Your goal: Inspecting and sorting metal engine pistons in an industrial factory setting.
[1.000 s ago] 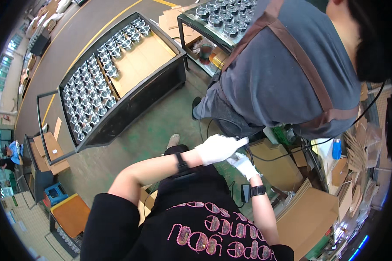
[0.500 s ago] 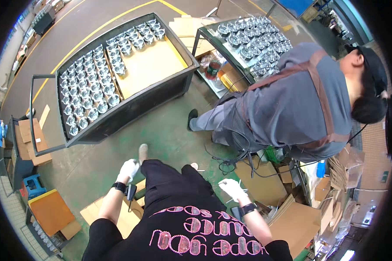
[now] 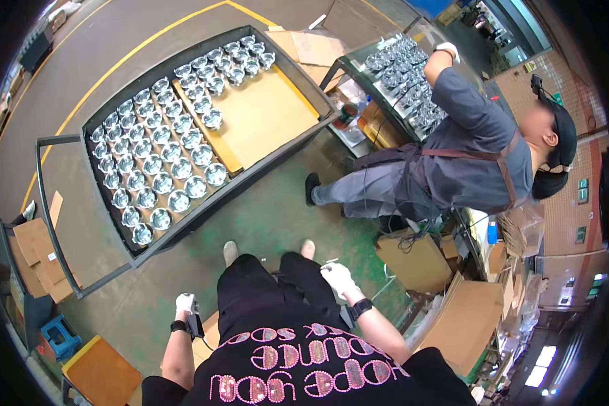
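Note:
My left hand (image 3: pixel 185 303), in a white glove, hangs beside my left thigh. Its fingers bend away from view, so whether they close is unclear; no object shows at it. My right hand (image 3: pixel 338 279), gloved in white too, hangs at my right thigh with loosely bent fingers and nothing visible in it. Each wrist carries a dark strap with a small box. Ahead on the left stands a dark metal cart (image 3: pixel 189 238) bearing rows of shiny, clear cup-shaped parts (image 3: pixel 161 135). Neither hand touches the cart.
A co-worker (image 3: pixel 474 135) in grey stands ahead right at a table of similar shiny parts (image 3: pixel 402 74), one gloved hand raised. Cardboard boxes (image 3: pixel 463 325) line my right side. A blue stool (image 3: pixel 61 338) and an orange-topped stand (image 3: pixel 105 372) are at left.
The cart appears larger and further right in view. Both my hands have shifted, the left one lower and the right one inward. The co-worker has straightened and raised an arm over the table.

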Available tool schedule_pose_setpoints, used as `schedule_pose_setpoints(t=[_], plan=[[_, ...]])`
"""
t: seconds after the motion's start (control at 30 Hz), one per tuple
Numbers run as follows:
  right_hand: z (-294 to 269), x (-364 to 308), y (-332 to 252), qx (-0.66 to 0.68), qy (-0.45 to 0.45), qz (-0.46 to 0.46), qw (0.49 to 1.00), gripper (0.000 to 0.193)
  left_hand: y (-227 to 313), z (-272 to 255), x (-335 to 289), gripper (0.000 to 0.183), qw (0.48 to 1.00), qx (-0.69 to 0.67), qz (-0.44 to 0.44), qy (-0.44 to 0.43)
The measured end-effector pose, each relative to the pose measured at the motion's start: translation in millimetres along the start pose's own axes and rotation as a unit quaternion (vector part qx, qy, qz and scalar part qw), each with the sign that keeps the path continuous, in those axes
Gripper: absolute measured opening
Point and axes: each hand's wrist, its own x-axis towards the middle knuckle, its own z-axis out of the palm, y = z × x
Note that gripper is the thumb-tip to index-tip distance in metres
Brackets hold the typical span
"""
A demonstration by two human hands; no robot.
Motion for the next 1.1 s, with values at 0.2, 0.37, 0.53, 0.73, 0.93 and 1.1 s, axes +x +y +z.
schedule_pose_setpoints(t=[0.2, 0.37, 0.53, 0.73, 0.93, 1.1], plan=[[27, -3, -35, 0.007, 0.002, 0.037, 0.999, 0.03, -18, -63, 10, 0.014, 0.995, -0.088, -0.049, 0.001], [60, 11, -7, 0.009, -0.091, 0.033, 0.995, 0.034, -23, -68, -3, 0.01, 0.996, -0.078, -0.037, 0.001], [83, 59, 3, -0.25, -0.112, -0.154, 0.949, 0.031, -17, -72, -34, 0.016, 0.996, -0.054, -0.017, 0.063], [92, 89, -95, -0.163, -0.091, -0.092, 0.978, 0.034, -88, -112, -59, 0.019, 0.99, -0.124, -0.033, 0.065], [157, 85, -155, -0.153, -0.158, -0.125, 0.967, 0.035, -126, -185, -44, 0.015, 0.995, -0.065, -0.024, 0.073], [234, 52, -228, -0.217, -0.172, -0.142, 0.95, 0.033, -191, -297, -38, 0.011, 0.987, -0.136, -0.036, 0.083]])
